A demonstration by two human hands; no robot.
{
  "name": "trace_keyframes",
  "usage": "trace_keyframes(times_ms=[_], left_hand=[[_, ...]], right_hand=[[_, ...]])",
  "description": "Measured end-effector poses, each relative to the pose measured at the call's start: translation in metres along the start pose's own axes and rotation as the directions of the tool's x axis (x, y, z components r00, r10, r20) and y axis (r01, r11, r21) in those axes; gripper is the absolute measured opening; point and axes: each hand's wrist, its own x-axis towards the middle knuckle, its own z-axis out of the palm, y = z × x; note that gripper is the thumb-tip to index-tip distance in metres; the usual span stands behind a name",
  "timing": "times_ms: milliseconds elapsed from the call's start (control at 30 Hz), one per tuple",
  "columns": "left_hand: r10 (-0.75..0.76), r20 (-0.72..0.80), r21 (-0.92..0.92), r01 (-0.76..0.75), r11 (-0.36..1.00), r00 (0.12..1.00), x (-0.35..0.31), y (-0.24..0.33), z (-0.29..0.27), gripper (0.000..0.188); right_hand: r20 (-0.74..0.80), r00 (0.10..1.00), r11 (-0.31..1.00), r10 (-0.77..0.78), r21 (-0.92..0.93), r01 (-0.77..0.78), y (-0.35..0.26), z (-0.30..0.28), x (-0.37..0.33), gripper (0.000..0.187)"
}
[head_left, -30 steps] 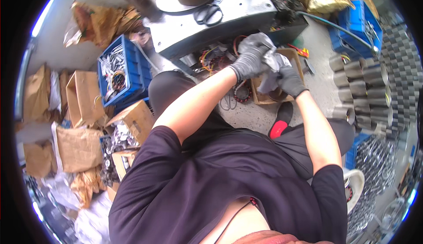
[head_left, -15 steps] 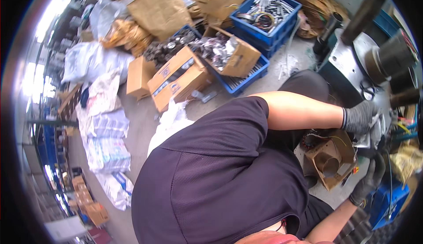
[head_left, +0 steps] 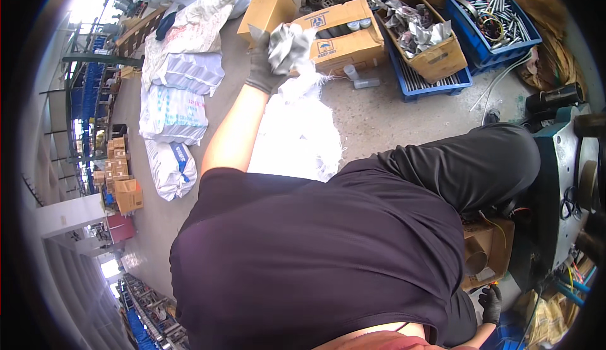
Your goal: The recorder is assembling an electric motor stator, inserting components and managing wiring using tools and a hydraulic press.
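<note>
My left hand (head_left: pixel 262 59), in a dark glove, is raised at the end of my outstretched arm. It is closed on a crumpled grey-white wrapping sheet (head_left: pixel 291 50), blurred by motion. Just below it lies a white woven sack (head_left: pixel 297 129), and an open cardboard box with dark contents (head_left: pixel 341 37) is to the right. My right hand (head_left: pixel 491 304), gloved too, hangs low at the right with its fingers loosely bent and apart; nothing shows in it. A cardboard box holding a metal ring (head_left: pixel 502 242) is just beyond its fingertips, partly covered by my body.
A machine with a metal plate (head_left: pixel 565 186) stands at the right, beside my knee. Across the floor are a box of crumpled wrapping (head_left: pixel 435 59), a blue crate of metal rods (head_left: pixel 499 43) and another blue crate (head_left: pixel 442 91). Several white sacks (head_left: pixel 173 113) lie at the left.
My left hand has swung from the machine at the right to the upper left, carrying the crumpled sheet. My right hand is lower in the picture. The view has turned leftward.
</note>
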Motion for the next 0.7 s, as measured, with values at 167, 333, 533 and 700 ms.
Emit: trace_keyframes(times_ms=[167,333,533,700], left_hand=[[-0.508,0.036,-0.123,0.508,0.852,0.861,-0.031,-0.106,-0.107,0.048],[-0.263,-0.938,-0.138,0.452,0.881,0.226,-0.099,-0.187,-0.273,0.052],[-0.156,-0.954,0.075,0.707,0.703,0.256,-0.092,-0.199,-0.24,0.059],[0.028,-0.961,0.256,0.844,0.471,0.276,-0.134,-0.178,-0.264,0.07]], right_hand=[[-0.188,0.982,0.999,-0.028,-0.023,0.024,0.003,-0.027,0.01,0.041],[-0.125,0.991,0.999,-0.05,-0.027,0.047,-0.023,0.001,0.075,0.04],[-0.18,0.984,1.0,-0.012,-0.022,0.008,0.001,-0.036,0.019,0.039],[-0.236,0.961,0.989,0.141,-0.001,-0.146,0.008,-0.016,0.002,0.027]])
